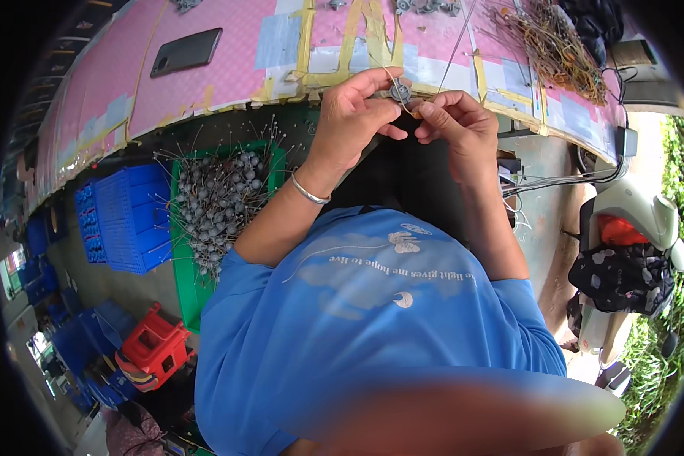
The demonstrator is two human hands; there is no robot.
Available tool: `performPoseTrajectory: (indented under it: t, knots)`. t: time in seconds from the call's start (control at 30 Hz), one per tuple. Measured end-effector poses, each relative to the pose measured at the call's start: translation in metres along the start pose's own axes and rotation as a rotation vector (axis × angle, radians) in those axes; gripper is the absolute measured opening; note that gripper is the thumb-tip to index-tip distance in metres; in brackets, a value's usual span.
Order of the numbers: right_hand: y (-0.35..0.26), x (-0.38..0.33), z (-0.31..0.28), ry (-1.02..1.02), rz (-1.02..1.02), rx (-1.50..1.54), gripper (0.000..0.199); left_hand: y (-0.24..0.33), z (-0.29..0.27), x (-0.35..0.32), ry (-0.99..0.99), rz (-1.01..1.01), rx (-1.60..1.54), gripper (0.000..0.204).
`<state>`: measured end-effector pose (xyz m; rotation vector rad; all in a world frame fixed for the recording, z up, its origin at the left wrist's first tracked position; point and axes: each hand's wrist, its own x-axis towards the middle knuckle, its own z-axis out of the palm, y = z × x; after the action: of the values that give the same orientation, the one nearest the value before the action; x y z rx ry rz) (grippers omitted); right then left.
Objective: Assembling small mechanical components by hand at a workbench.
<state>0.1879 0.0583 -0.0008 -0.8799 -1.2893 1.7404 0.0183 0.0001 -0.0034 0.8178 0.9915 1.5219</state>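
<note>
Near the table's front edge, my left hand (349,114) pinches a small round grey part (400,93) between thumb and fingers. A thin pale wire runs up and down past this part. My right hand (467,133) is close beside it, with thumb and forefinger closed on what looks like the wire's lower end; the tip is too small to make out. A metal bangle (310,190) circles my left wrist. Below the table on the left, a green crate (184,292) holds many similar grey round parts (224,199) with thin wires sticking out.
The pink, tape-patched table (235,61) carries a dark phone (186,52) and, at the right, a bundle of brown wires (558,49). Blue crates (133,216) and a red plastic container (152,349) stand left. A white scooter (634,213) and black cables (562,181) are right.
</note>
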Motion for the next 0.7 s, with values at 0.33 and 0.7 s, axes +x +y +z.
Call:
performPoseTrajectory:
  t: [0.33,0.7]
  knots:
    - [0.023,-0.023,-0.003,-0.023,-0.121,0.031,0.007,-0.001,-0.006,0.001,0.072,-0.014,0.018,0.029]
    - [0.007,0.007,-0.011,-0.208,0.047,0.242,0.023,0.007,0.012,-0.012,-0.089,-0.121,-0.019,0.026]
